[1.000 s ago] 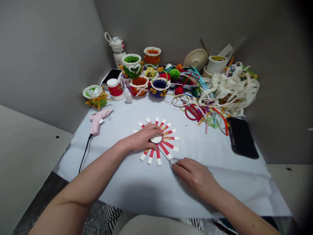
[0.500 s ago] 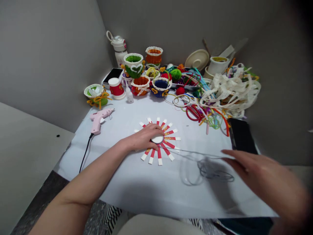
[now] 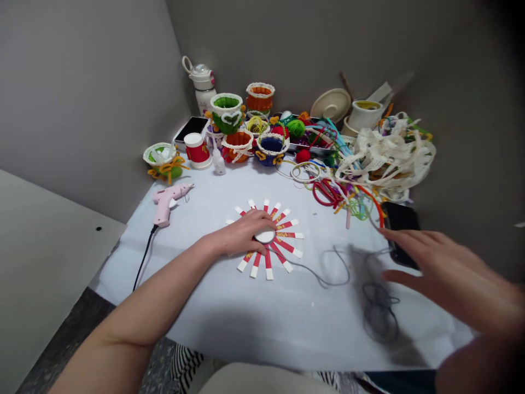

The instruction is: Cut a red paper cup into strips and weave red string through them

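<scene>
A paper cup [image 3: 264,235] cut into a ring of red strips with white tips lies splayed flat on the white table. My left hand [image 3: 244,232] is closed around its round white base, fingers and thumb at the rim. From beside that base a thin grey cord [image 3: 336,284] runs right in loose curves to a tangled heap. Over the right side of the table my right hand [image 3: 447,273] hovers, thumb and fingers apart, above the cord. Behind its fingertips lies a black phone [image 3: 400,219].
A pink glue gun [image 3: 166,202] with a black cable lies left. Decorated cups [image 3: 271,149], a small glue bottle [image 3: 219,162] and a white drinking bottle [image 3: 204,87] stand at the back. Red-handled scissors [image 3: 326,192], yarn, and white lace [image 3: 389,153] crowd the back right.
My right hand has opened and shifted slightly right and up, releasing the cord it held taut. The cord now lies slack, its tangle farther right. My left hand stays on the cup.
</scene>
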`<action>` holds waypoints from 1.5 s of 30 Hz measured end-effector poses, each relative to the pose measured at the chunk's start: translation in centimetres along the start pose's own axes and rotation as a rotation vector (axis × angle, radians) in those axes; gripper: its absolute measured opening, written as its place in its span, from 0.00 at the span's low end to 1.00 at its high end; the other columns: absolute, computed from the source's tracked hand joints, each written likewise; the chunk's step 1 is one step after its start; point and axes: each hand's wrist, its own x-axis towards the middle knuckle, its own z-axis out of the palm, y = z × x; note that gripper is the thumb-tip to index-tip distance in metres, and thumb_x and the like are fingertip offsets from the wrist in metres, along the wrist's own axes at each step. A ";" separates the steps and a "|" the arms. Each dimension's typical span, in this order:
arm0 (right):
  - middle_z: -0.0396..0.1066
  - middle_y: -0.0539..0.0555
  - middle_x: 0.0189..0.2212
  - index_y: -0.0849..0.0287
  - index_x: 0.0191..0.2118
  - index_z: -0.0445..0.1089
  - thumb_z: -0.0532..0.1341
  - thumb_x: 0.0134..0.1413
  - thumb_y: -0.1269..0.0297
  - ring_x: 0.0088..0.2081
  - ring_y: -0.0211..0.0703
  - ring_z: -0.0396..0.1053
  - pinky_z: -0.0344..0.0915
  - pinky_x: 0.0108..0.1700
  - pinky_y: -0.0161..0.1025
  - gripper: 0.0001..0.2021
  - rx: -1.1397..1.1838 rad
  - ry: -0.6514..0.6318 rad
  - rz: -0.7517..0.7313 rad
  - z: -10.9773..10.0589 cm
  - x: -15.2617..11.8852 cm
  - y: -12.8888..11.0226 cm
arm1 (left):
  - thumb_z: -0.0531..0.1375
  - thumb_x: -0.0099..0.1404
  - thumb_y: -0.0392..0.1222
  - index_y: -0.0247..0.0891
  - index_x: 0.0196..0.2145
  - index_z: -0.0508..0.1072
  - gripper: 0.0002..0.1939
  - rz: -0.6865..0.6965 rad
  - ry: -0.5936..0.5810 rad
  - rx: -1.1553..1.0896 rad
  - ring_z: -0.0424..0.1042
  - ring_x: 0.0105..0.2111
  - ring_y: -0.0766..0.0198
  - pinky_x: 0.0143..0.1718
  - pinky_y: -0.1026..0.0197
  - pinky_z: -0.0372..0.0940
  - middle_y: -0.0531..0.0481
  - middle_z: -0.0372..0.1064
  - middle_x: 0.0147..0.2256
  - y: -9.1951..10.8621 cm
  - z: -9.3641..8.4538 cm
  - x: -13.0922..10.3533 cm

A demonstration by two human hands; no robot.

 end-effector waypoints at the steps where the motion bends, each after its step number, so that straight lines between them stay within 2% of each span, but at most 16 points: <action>1: 0.78 0.67 0.42 0.53 0.51 0.76 0.56 0.53 0.26 0.40 0.62 0.75 0.68 0.38 0.56 0.37 0.018 -0.069 -0.084 0.7 0.7 -1.6 | 0.70 0.63 0.44 0.45 0.57 0.70 0.25 0.005 0.000 0.002 0.64 0.57 0.51 0.59 0.46 0.62 0.42 0.66 0.57 0.0 0.0 0.0; 2: 0.77 0.68 0.46 0.55 0.54 0.74 0.53 0.60 0.31 0.44 0.61 0.75 0.69 0.41 0.56 0.34 0.035 -0.133 -0.180 1.4 1.3 -3.5 | 0.70 0.63 0.44 0.44 0.56 0.70 0.25 0.011 0.001 0.005 0.64 0.57 0.51 0.59 0.46 0.62 0.42 0.66 0.57 0.1 0.0 0.0; 4: 0.75 0.63 0.50 0.55 0.57 0.70 0.52 0.71 0.47 0.49 0.53 0.73 0.70 0.49 0.52 0.21 0.205 -0.251 -0.213 2.9 2.4 -7.4 | 0.70 0.63 0.44 0.43 0.56 0.70 0.25 0.017 0.006 0.016 0.64 0.57 0.50 0.59 0.46 0.61 0.41 0.66 0.56 0.2 -0.1 0.0; 5: 0.75 0.62 0.49 0.55 0.55 0.70 0.53 0.72 0.53 0.48 0.51 0.73 0.70 0.49 0.49 0.17 0.274 -0.274 -0.204 3.8 2.9 -9.3 | 0.70 0.63 0.45 0.43 0.56 0.70 0.25 0.019 0.010 0.021 0.64 0.57 0.50 0.59 0.46 0.61 0.41 0.66 0.56 0.2 -0.1 0.0; 8: 0.75 0.59 0.42 0.58 0.45 0.72 0.59 0.69 0.62 0.44 0.51 0.71 0.69 0.46 0.49 0.07 0.314 -0.289 -0.186 6.5 4.4 -13.5 | 0.70 0.63 0.46 0.41 0.55 0.71 0.25 0.015 0.016 0.031 0.64 0.56 0.51 0.59 0.47 0.61 0.40 0.66 0.55 0.3 -0.1 0.0; 11: 0.73 0.58 0.40 0.59 0.40 0.72 0.61 0.65 0.69 0.43 0.51 0.69 0.68 0.46 0.48 0.03 0.346 -0.291 -0.172 8.8 5.1 -15.3 | 0.70 0.63 0.47 0.40 0.55 0.71 0.25 0.017 0.018 0.031 0.64 0.56 0.51 0.58 0.48 0.62 0.40 0.66 0.54 0.4 -0.1 0.0; 15: 0.72 0.57 0.36 0.59 0.35 0.69 0.56 0.68 0.72 0.40 0.48 0.68 0.67 0.44 0.45 0.08 0.389 -0.238 -0.179 10.2 4.9 -15.5 | 0.70 0.63 0.48 0.39 0.54 0.71 0.25 0.017 0.012 0.027 0.64 0.55 0.50 0.57 0.48 0.62 0.40 0.66 0.53 0.4 -0.1 0.1; 18: 0.71 0.55 0.33 0.59 0.36 0.66 0.53 0.69 0.70 0.35 0.46 0.67 0.66 0.39 0.43 0.09 0.381 -0.209 -0.146 10.1 4.2 -15.2 | 0.70 0.63 0.46 0.39 0.54 0.71 0.24 0.018 0.012 0.024 0.65 0.55 0.50 0.57 0.48 0.62 0.39 0.66 0.53 0.5 -0.2 0.1; 21: 0.71 0.53 0.32 0.58 0.41 0.66 0.52 0.70 0.70 0.32 0.43 0.69 0.65 0.34 0.40 0.07 0.392 -0.226 -0.106 9.5 3.1 -15.0 | 0.70 0.63 0.45 0.41 0.54 0.71 0.24 0.021 0.009 0.023 0.65 0.55 0.50 0.58 0.48 0.62 0.40 0.66 0.54 0.5 -0.3 0.1; 24: 0.72 0.55 0.36 0.58 0.48 0.67 0.51 0.71 0.70 0.33 0.43 0.71 0.67 0.34 0.39 0.09 0.384 -0.213 -0.125 8.8 1.7 -14.9 | 0.70 0.63 0.46 0.41 0.55 0.70 0.25 0.019 0.010 0.029 0.64 0.56 0.50 0.58 0.48 0.62 0.41 0.66 0.55 0.4 -0.2 0.0; 30: 0.73 0.58 0.36 0.60 0.47 0.70 0.51 0.71 0.72 0.35 0.42 0.72 0.70 0.36 0.38 0.11 0.327 -0.112 -0.211 8.7 -1.9 -14.9 | 0.70 0.63 0.46 0.41 0.56 0.71 0.26 0.033 0.017 0.031 0.65 0.56 0.50 0.59 0.47 0.61 0.40 0.66 0.55 0.0 0.1 0.0; 34: 0.73 0.59 0.36 0.61 0.48 0.72 0.51 0.71 0.72 0.36 0.45 0.71 0.70 0.36 0.40 0.12 0.294 -0.086 -0.238 9.2 -2.9 -14.8 | 0.70 0.63 0.44 0.42 0.56 0.71 0.26 0.018 0.012 0.026 0.65 0.56 0.49 0.59 0.46 0.62 0.40 0.66 0.55 0.1 0.0 0.0; 39: 0.72 0.59 0.35 0.62 0.45 0.74 0.53 0.70 0.71 0.37 0.46 0.70 0.68 0.38 0.41 0.11 0.244 -0.061 -0.154 9.3 -1.1 -13.5 | 0.71 0.62 0.45 0.42 0.55 0.71 0.25 0.013 0.010 0.029 0.65 0.57 0.50 0.59 0.46 0.62 0.41 0.66 0.55 0.1 -0.1 0.0; 42: 0.72 0.58 0.34 0.60 0.39 0.75 0.56 0.70 0.66 0.37 0.47 0.69 0.66 0.39 0.43 0.10 0.237 -0.113 -0.128 9.4 1.1 -12.4 | 0.71 0.62 0.45 0.43 0.55 0.71 0.26 0.004 0.010 0.025 0.65 0.56 0.50 0.58 0.46 0.62 0.41 0.66 0.55 0.1 0.0 0.0; 45: 0.72 0.56 0.32 0.59 0.36 0.74 0.59 0.69 0.64 0.36 0.48 0.68 0.64 0.38 0.43 0.10 0.222 -0.179 -0.175 9.8 3.5 -11.6 | 0.71 0.62 0.45 0.43 0.55 0.71 0.26 0.000 0.014 0.017 0.64 0.56 0.50 0.58 0.46 0.62 0.41 0.65 0.55 0.1 0.0 0.1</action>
